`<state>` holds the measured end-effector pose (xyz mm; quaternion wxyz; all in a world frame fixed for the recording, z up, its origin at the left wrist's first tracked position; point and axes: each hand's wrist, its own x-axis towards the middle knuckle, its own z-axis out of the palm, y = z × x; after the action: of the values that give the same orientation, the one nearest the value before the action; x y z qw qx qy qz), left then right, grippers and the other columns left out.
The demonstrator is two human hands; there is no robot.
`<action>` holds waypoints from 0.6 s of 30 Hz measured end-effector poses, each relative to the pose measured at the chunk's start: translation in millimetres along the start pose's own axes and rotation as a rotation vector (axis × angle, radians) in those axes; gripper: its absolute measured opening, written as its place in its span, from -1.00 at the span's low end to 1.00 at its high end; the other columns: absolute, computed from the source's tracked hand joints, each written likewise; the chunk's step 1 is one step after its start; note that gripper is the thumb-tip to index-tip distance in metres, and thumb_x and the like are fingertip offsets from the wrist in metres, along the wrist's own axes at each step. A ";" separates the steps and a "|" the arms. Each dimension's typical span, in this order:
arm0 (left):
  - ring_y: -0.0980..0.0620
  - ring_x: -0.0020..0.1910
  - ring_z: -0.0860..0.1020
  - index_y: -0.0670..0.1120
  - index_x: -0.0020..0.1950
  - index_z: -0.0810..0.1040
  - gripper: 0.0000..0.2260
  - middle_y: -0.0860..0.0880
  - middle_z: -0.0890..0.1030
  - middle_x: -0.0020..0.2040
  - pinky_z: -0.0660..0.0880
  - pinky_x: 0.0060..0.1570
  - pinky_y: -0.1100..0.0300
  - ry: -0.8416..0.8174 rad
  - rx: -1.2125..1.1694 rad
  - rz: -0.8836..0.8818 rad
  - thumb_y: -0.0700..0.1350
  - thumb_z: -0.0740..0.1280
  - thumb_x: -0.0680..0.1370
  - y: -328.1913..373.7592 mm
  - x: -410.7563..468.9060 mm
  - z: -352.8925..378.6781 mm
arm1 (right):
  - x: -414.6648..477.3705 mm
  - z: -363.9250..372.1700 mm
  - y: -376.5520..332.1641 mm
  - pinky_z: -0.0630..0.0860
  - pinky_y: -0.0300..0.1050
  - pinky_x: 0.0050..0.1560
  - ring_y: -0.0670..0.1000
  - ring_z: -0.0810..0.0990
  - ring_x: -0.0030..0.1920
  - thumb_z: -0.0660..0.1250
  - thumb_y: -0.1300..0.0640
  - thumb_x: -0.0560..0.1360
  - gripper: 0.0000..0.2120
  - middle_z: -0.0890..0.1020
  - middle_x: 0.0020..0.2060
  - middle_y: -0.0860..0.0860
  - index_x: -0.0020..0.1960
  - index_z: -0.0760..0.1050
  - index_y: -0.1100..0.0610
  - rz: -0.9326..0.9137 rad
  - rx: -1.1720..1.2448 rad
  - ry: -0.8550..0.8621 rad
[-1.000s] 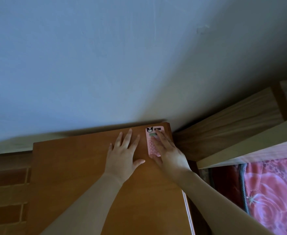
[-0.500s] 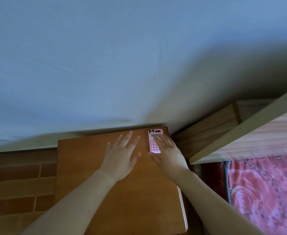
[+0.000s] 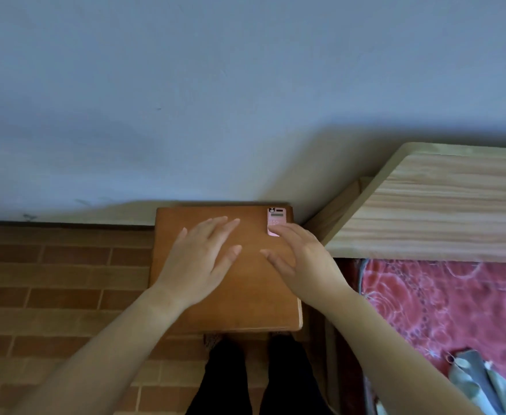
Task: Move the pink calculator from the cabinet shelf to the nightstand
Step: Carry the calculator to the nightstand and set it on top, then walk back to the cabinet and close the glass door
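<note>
1. Where fingertips (image 3: 286, 228) of the right hand (image 3: 302, 259) cross it, the near end of the flat pink rectangular calculator (image 3: 276, 219) is hidden, and whether they touch it cannot be told
2. Both forearms (image 3: 120, 333) run off the bottom edge; the pale grained wooden board (image 3: 443, 211) and red patterned bedspread (image 3: 443, 310) are cut off at the right
3. Calculator keys are too small to read
4. It lies flat in the far right corner of the square brown wooden nightstand (image 3: 245, 307), with a black cartoon face and grey display at its far end
5. Both hands are released: right fingers straight, left hand (image 3: 199, 259) flat over the middle of the top
</note>
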<state>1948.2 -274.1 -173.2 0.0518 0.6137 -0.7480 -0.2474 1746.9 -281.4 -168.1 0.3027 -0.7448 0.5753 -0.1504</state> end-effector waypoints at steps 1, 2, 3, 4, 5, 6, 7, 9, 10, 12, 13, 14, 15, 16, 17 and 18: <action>0.07 0.42 0.21 0.13 0.43 0.18 -0.50 0.04 0.29 0.44 0.15 0.36 -0.14 0.020 0.008 0.006 0.24 -0.09 0.53 9.2 -11.3 -8.8 | -6.7 -10.9 -8.1 0.30 -0.17 0.26 -0.03 0.38 0.30 0.24 -0.11 0.50 -0.55 0.48 0.27 -0.03 0.32 0.38 0.06 -0.023 0.012 -0.008; 0.06 0.42 0.21 0.12 0.43 0.19 -0.51 0.03 0.30 0.44 0.17 0.36 -0.15 0.034 0.020 0.014 0.23 -0.08 0.53 17.7 -21.7 -16.2 | -12.3 -21.4 -14.5 0.32 -0.16 0.26 -0.02 0.40 0.29 0.25 -0.11 0.50 -0.56 0.49 0.26 -0.02 0.30 0.40 0.06 -0.051 0.029 -0.007; 0.06 0.42 0.22 0.11 0.43 0.20 -0.51 0.03 0.30 0.43 0.18 0.36 -0.16 0.049 0.031 0.024 0.23 -0.08 0.54 27.0 -31.7 -23.0 | -17.5 -31.7 -19.0 0.35 -0.13 0.27 -0.01 0.42 0.28 0.26 -0.11 0.49 -0.57 0.51 0.24 -0.01 0.29 0.42 0.08 -0.080 0.045 0.001; 0.06 0.41 0.23 0.10 0.43 0.20 -0.50 0.03 0.30 0.43 0.20 0.36 -0.16 0.068 0.038 0.027 0.23 -0.08 0.54 36.0 -41.6 -28.9 | -22.4 -41.2 -22.8 0.38 -0.09 0.26 -0.01 0.43 0.27 0.27 -0.10 0.49 -0.57 0.52 0.22 -0.01 0.28 0.43 0.09 -0.109 0.053 0.008; 0.07 0.41 0.23 0.10 0.43 0.21 -0.50 0.04 0.31 0.43 0.20 0.35 -0.16 0.091 0.037 0.021 0.22 -0.08 0.54 44.9 -51.0 -34.6 | -26.4 -50.0 -26.6 0.39 -0.08 0.25 -0.01 0.44 0.26 0.27 -0.10 0.48 -0.57 0.52 0.22 -0.01 0.27 0.43 0.09 -0.138 0.054 0.013; 0.07 0.41 0.23 0.10 0.43 0.22 -0.50 0.04 0.31 0.42 0.21 0.35 -0.16 0.118 0.027 0.007 0.22 -0.07 0.54 53.1 -60.1 -39.5 | -30.3 -57.5 -30.3 0.40 -0.08 0.25 -0.03 0.44 0.25 0.26 -0.11 0.48 -0.57 0.52 0.21 -0.01 0.26 0.44 0.08 -0.167 0.053 0.013; 0.09 0.40 0.23 0.10 0.43 0.22 -0.51 0.05 0.31 0.42 0.20 0.35 -0.16 0.150 0.010 -0.015 0.22 -0.07 0.54 60.9 -68.6 -43.9 | -33.6 -63.8 -34.8 0.40 -0.10 0.24 -0.04 0.45 0.24 0.25 -0.12 0.47 -0.57 0.52 0.21 -0.02 0.26 0.44 0.08 -0.197 0.052 0.009; 0.13 0.40 0.21 0.12 0.43 0.20 -0.52 0.08 0.30 0.43 0.18 0.37 -0.12 0.227 -0.037 -0.091 0.22 -0.06 0.54 73.1 -83.2 -50.7 | -37.5 -73.1 -44.0 0.38 -0.16 0.22 -0.05 0.45 0.24 0.22 -0.14 0.46 -0.55 0.51 0.22 -0.03 0.27 0.44 0.06 -0.249 0.048 -0.019; 0.14 0.40 0.21 0.13 0.43 0.19 -0.53 0.08 0.30 0.43 0.19 0.37 -0.11 0.275 -0.068 -0.142 0.22 -0.05 0.54 77.5 -91.1 -52.5 | -38.3 -75.8 -48.5 0.37 -0.16 0.21 -0.04 0.45 0.23 0.21 -0.15 0.46 -0.54 0.51 0.22 -0.03 0.27 0.43 0.06 -0.279 0.046 -0.040; 0.15 0.39 0.22 0.13 0.43 0.19 -0.53 0.07 0.31 0.42 0.24 0.35 -0.11 0.368 -0.131 -0.243 0.21 -0.05 0.54 83.1 -107.7 -53.1 | -38.6 -77.8 -57.5 0.40 -0.11 0.21 -0.03 0.45 0.23 0.21 -0.15 0.47 -0.54 0.50 0.23 -0.03 0.28 0.42 0.06 -0.347 0.056 -0.086; 0.15 0.39 0.23 0.13 0.43 0.19 -0.53 0.07 0.31 0.42 0.27 0.33 -0.12 0.403 -0.155 -0.289 0.22 -0.05 0.54 85.4 -116.4 -52.0 | -37.7 -77.2 -62.5 0.41 -0.08 0.20 -0.03 0.45 0.22 0.22 -0.15 0.48 -0.55 0.49 0.24 -0.04 0.29 0.41 0.05 -0.379 0.055 -0.115; 0.15 0.38 0.24 0.13 0.42 0.18 -0.53 0.08 0.31 0.41 0.28 0.31 -0.12 0.427 -0.170 -0.329 0.23 -0.06 0.54 87.0 -125.6 -49.7 | -37.0 -75.4 -68.0 0.43 -0.06 0.19 -0.03 0.45 0.22 0.22 -0.15 0.50 -0.55 0.47 0.25 -0.05 0.31 0.39 0.04 -0.411 0.044 -0.149; 0.15 0.38 0.23 0.15 0.42 0.17 -0.53 0.09 0.30 0.41 0.29 0.31 -0.13 0.442 -0.177 -0.367 0.24 -0.07 0.54 88.7 -135.4 -47.2 | -36.7 -72.5 -74.8 0.43 -0.03 0.19 -0.04 0.43 0.23 0.21 -0.16 0.50 -0.54 0.44 0.28 -0.06 0.33 0.36 0.02 -0.444 0.029 -0.191; 0.16 0.39 0.22 0.17 0.43 0.15 -0.52 0.10 0.28 0.42 0.28 0.31 -0.14 0.446 -0.180 -0.406 0.26 -0.08 0.54 89.6 -145.6 -44.4 | -37.1 -68.4 -82.0 0.43 -0.01 0.21 -0.04 0.41 0.25 0.20 -0.16 0.50 -0.52 0.42 0.31 -0.07 0.36 0.32 0.00 -0.476 0.012 -0.237; 0.17 0.40 0.20 0.18 0.43 0.12 -0.52 0.12 0.26 0.43 0.26 0.32 -0.15 0.446 -0.176 -0.443 0.28 -0.09 0.53 89.9 -156.2 -41.6 | -38.0 -63.6 -90.0 0.40 -0.01 0.24 -0.05 0.38 0.28 0.20 -0.16 0.50 -0.50 0.39 0.33 -0.07 0.38 0.29 -0.01 -0.513 -0.007 -0.284; 0.18 0.40 0.17 0.20 0.43 0.11 -0.51 0.13 0.24 0.44 0.23 0.34 -0.16 0.450 -0.172 -0.480 0.29 -0.10 0.53 89.0 -167.6 -39.7 | -39.5 -58.1 -98.8 0.37 -0.03 0.28 -0.05 0.35 0.31 0.19 -0.17 0.50 -0.48 0.37 0.36 -0.08 0.40 0.26 -0.02 -0.553 -0.029 -0.328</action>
<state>1924.4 -117.0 -62.1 0.2073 0.8049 -0.5284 -0.1731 1777.7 -244.8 -56.7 0.3284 -0.8914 0.2969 -0.0964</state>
